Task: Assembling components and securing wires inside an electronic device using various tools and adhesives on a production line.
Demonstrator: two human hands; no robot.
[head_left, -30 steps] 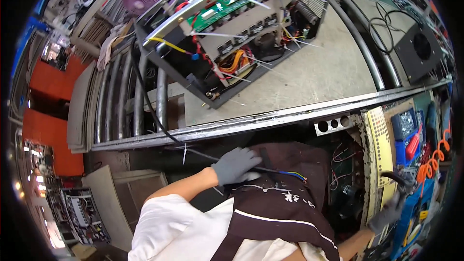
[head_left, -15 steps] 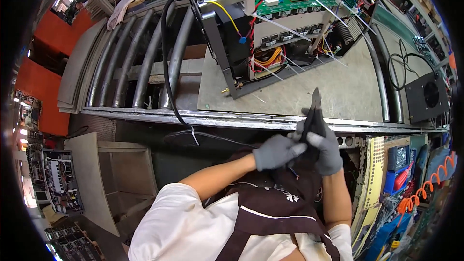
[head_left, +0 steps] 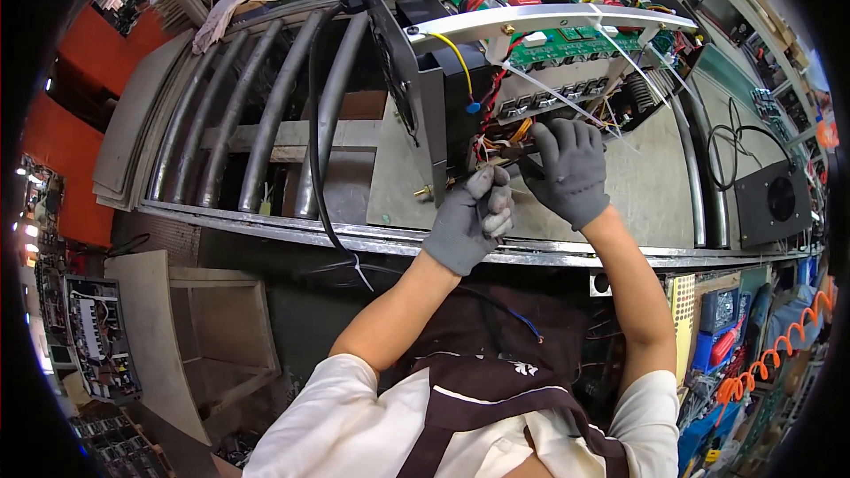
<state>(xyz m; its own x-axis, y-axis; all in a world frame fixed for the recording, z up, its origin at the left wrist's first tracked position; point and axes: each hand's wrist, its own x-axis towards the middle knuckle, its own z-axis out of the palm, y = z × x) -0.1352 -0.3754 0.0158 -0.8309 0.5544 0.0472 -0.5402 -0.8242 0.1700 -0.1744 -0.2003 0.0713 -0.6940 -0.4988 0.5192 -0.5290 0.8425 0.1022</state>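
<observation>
An open electrical chassis (head_left: 553,19) with a silver top rail, green circuit board (head_left: 544,53) and bundled wires stands on the bench. My left hand (head_left: 465,223), in a grey glove, is closed at its lower front edge, pinching what looks like a thin white cable tie (head_left: 482,156) by the red wires. Beside it my right hand (head_left: 571,168), also gloved, is closed around dark pliers (head_left: 512,158). Their jaws point left toward the pinched strand; the fingers hide most of the handles. Several white cable tie tails (head_left: 639,64) stick out from the chassis.
A grey board (head_left: 651,204) lies under the chassis on the metal rollers (head_left: 274,124). A black cable (head_left: 314,124) hangs over the bench's front rail. To the right sits a black panel with a fan (head_left: 777,199); an orange coiled hose (head_left: 761,358) hangs near blue bins.
Both hands have moved up and forward from in front of my apron to the chassis. The pliers have swung from pointing away to pointing left. The left hand has closed on the thin strand.
</observation>
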